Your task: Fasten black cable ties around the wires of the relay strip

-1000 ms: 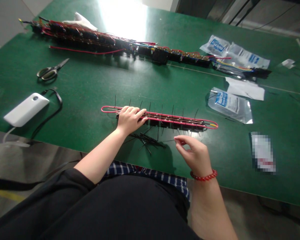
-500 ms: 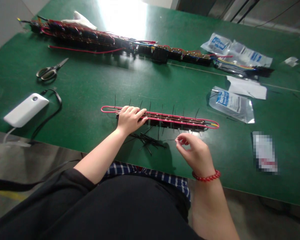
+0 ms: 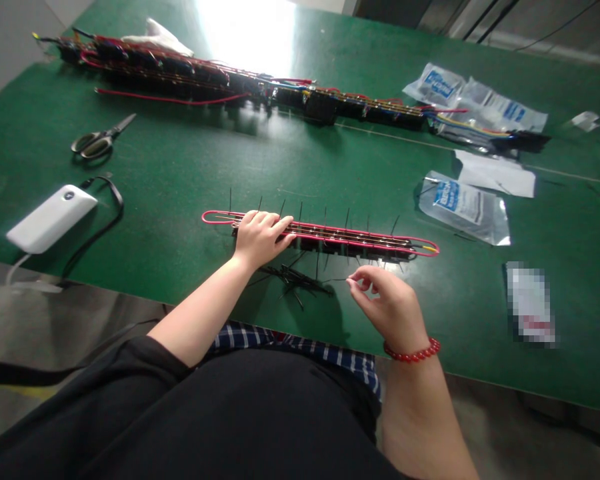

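Left hand [image 3: 261, 239] rests open across the light, semi-stiff red-looped wire harness [image 3: 330, 235], best held mid-span; right hand [image 3: 387, 300] pinches a springy black cable tie [image 3: 337, 280] near its end.

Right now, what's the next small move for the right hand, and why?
Likely best: bring the thin black cable tie in the right hand up to the red-looped wire harness, next to the ties standing from it. The left hand is pressing on the harness, which should keep it steady. The right hand seems pinched on that tie, though the tie is thin to make out.
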The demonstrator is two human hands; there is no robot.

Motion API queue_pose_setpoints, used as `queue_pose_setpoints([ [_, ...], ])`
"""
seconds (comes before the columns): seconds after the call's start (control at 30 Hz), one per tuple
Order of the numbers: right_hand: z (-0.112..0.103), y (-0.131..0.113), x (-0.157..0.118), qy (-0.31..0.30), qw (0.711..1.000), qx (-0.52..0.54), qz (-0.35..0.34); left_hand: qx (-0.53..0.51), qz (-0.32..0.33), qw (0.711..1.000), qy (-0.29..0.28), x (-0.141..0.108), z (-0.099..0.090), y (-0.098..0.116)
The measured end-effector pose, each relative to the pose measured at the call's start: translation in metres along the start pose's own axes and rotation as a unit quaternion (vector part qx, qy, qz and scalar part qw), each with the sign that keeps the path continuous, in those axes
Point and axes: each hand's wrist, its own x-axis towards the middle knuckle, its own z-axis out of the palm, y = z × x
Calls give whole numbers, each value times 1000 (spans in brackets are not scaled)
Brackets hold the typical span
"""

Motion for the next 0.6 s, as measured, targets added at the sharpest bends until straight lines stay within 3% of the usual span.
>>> queue_pose_setpoints([
  [0.4, 0, 2, 4, -8, 1000, 18, -13, -9, -2, 1000, 3, 0, 0, 0],
  [0.6, 3, 0, 9, 28, 998, 50, -8, -16, -4, 1000, 4, 0, 0, 0],
])
